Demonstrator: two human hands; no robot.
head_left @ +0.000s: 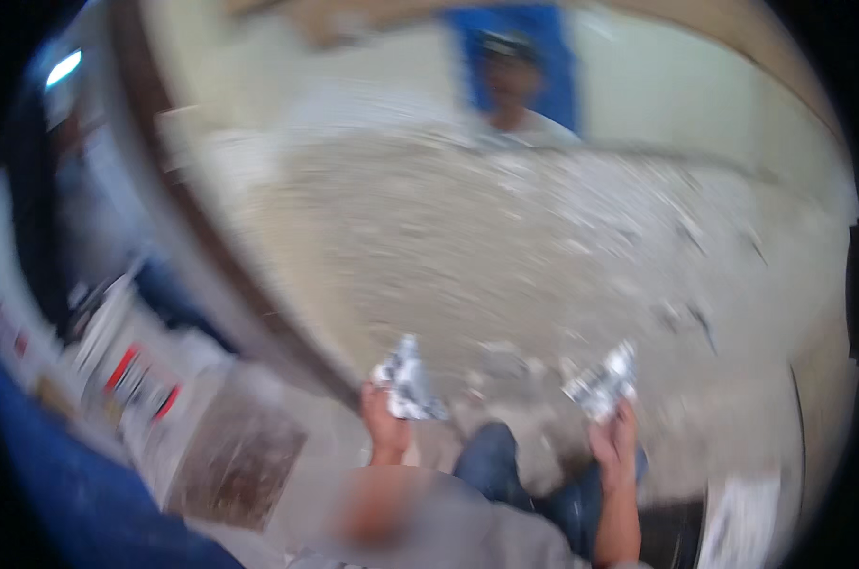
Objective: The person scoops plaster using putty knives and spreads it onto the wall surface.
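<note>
Motion blurs the whole picture. My left hand [386, 427] is closed on a silvery-white, dark-speckled pointed piece [408, 381], held upright in front of me; its exact kind is too smeared to tell. To the right, my right hand [616, 434] grips a similar silvery-white pointed piece [604, 381], its tip turned up and right. The two pieces are well apart. Beyond them spreads a rough, grey-beige patchy surface [429, 247]. My knees in dark trousers [491, 465] show between the hands, below that surface.
A white bucket [155, 379] with a red and black label stands at the left. Close to it lies a brown square patch [240, 460]. A dark brown upright strip [202, 228] edges the rough surface. Another person [513, 81] appears at the top before a blue panel [559, 66].
</note>
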